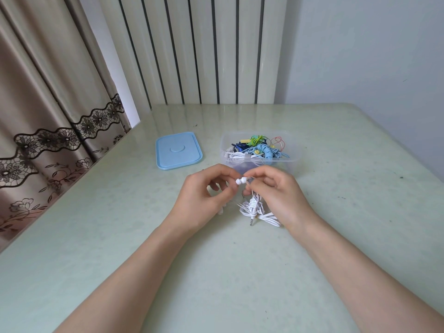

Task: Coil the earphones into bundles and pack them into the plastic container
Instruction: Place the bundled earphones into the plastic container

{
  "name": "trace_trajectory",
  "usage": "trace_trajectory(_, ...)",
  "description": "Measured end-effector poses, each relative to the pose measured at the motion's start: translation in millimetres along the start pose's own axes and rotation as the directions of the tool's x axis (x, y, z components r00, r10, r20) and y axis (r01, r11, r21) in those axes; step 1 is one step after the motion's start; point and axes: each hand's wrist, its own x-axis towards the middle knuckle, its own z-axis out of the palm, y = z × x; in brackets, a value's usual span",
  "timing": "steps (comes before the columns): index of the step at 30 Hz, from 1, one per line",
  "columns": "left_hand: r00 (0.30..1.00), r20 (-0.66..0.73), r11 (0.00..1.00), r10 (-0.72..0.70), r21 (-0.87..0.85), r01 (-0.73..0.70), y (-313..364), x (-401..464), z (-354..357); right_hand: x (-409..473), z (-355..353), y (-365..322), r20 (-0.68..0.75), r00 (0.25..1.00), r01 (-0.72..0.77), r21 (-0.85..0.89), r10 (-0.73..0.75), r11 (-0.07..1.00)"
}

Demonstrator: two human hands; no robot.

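- Hands are meeting over the middle of the table (96,248), both forearms reaching in from the near edge.
- The left hand (204,200) is curling its fingers inward, thumb and forefinger pinching at a white earbud (241,180) of the white earphones (257,210).
- The right hand (281,195) is gripping the same cable just beside that bud, fingers curled round it; the wound bundle and its plug are hanging below, touching the tabletop between the 2 wrists.
- The light blue lid (179,150) is lying flat to the left, near the far edge and apart from the hands.
- The clear plastic container (294,156) is sitting open just beyond the fingertips, holding coiled earphones (258,146) in blue, green, white and red.
- Bare tabletop is stretching wide on the right side and toward the viewer.
- A curtain (48,116) is hanging along the table's left edge.
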Motion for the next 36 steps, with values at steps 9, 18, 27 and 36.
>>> trace_trajectory(9,0.997,-0.025,0.977,0.072,0.201,-0.066,-0.1,-1.2,1.7,-1.1,-0.3,-3.7,0.013,1.0,-0.018,0.012,0.018,1.0)
trace_trajectory(18,0.999,0.011,0.999,0.036,0.016,-0.036,4.1,-0.4,2.8,0.1,-3.8,-5.1,0.034,0.999,-0.038,0.054,0.037,0.998)
trace_trajectory(27,0.995,0.09,0.969,-0.049,-0.238,0.07,-0.7,3.1,-0.6,-1.1,-8.0,-7.7,0.104,0.994,-0.043,0.081,0.035,0.996)
trace_trajectory(36,0.987,0.141,0.94,-0.079,-0.32,0.121,-2.1,4.3,-0.5,-1.1,-9.4,-9.2,0.13,0.991,-0.052,0.102,0.039,0.993)
